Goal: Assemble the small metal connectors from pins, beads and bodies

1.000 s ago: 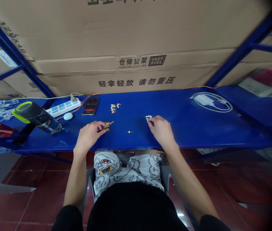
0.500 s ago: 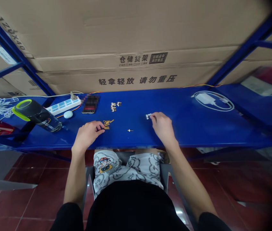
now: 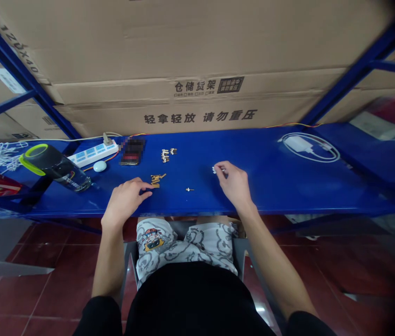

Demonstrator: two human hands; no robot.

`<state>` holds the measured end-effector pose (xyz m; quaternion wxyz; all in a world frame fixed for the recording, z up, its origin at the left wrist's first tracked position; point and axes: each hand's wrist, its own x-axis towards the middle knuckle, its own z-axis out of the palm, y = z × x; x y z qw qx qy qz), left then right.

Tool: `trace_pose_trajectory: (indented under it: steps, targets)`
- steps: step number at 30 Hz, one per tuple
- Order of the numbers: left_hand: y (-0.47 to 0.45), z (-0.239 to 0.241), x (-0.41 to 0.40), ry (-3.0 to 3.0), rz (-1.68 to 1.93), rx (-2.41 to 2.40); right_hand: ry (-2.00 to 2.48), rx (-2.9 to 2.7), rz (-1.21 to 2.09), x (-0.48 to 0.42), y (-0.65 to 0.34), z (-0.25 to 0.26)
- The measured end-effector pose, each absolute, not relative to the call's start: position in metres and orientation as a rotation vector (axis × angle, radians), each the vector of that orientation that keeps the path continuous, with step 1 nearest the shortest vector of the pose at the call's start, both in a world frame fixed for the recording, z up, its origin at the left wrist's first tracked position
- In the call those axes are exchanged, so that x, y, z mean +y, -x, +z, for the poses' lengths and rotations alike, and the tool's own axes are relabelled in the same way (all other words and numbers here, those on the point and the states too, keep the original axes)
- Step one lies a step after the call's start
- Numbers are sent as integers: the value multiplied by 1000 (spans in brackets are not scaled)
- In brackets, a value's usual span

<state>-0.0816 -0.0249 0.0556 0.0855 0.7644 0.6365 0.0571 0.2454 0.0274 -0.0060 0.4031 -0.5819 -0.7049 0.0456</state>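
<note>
On the left, my left hand rests at a small pile of brass-coloured pins. Its index fingertip reaches the pile's near edge, and the thumb stands apart from the finger. My right hand is over a cluster of small white pieces, fingertips pinched at one of them and partly covering the rest. Between the hands lies a single pin with a white collar. Farther back, several pins with white parts lie in two small groups.
A blue shelf top holds everything, backed by large cardboard boxes. To the left are a dark bottle, a power strip, a rounded pale-blue object and a phone. A white charger with cable lies back right.
My left hand has drawn slightly left, its thumb and index finger spreading apart. My right hand has shifted slightly left, its fingers now covering more of the white pieces.
</note>
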Motion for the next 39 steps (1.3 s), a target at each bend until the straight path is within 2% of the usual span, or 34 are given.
trace_pose_trajectory:
  steps: [7, 28, 39]
  targets:
    - [77, 62, -42, -2345, 57, 1756, 1448, -1765, 136, 28, -246, -6]
    - [73, 63, -47, -2293, -94, 1821, 1428, -1810, 168, 28, -246, -5]
    - [60, 65, -54, -2342, -12, 1660, 1457, -1811, 208, 28, -244, -7]
